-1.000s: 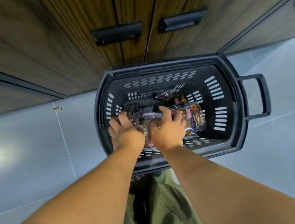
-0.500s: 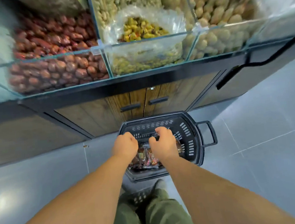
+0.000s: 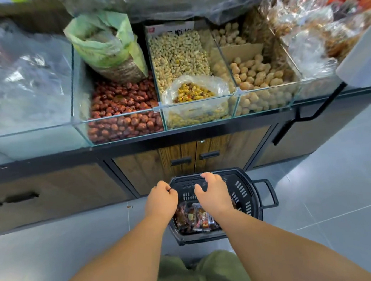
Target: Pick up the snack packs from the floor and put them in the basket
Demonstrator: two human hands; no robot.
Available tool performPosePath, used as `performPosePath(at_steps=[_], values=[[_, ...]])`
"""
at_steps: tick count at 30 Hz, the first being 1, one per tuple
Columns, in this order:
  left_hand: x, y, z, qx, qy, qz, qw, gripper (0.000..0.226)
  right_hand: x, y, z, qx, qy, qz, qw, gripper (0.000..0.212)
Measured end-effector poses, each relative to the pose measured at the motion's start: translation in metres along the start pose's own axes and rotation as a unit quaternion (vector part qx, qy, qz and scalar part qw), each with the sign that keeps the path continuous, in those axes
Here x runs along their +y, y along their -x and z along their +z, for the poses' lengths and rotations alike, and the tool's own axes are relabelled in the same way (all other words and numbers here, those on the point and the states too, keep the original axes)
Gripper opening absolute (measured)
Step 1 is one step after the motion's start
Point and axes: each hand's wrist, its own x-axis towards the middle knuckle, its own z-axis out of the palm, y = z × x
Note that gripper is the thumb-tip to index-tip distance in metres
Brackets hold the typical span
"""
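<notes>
Snack packs (image 3: 197, 220): lay in the black basket (image 3: 242, 189); likely light, crinkly and slippery; best pinched at a sealed edge.
Left hand (image 3: 161, 200): curled; hold unclear.
Right hand (image 3: 214, 194): hung loose, empty.

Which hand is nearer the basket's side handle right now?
Right. The right hand is over the basket, just beside its side handle; the left hand is at the opposite rim.

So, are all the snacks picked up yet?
Nearly, it looks like. Several snack packs already lie in the black basket. The left hand and right hand hover above it holding nothing. No packs show on the grey floor in view, so little seems left.
</notes>
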Motion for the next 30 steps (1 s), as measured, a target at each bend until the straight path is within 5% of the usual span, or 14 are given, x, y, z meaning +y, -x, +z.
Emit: performPosePath(at_steps=[19,30], values=[[-0.028,0.026,-0.018,0.170,0.111,-0.067,0.977,0.024,-0.029,0.006,0.009,-0.057,0.035,-0.095,0.993,0.043],[-0.128,0.064,-0.079,0.245,0.155,-0.124,0.949,0.026,-0.106,0.063,0.088,-0.096,0.083,-0.160,0.979,0.042]])
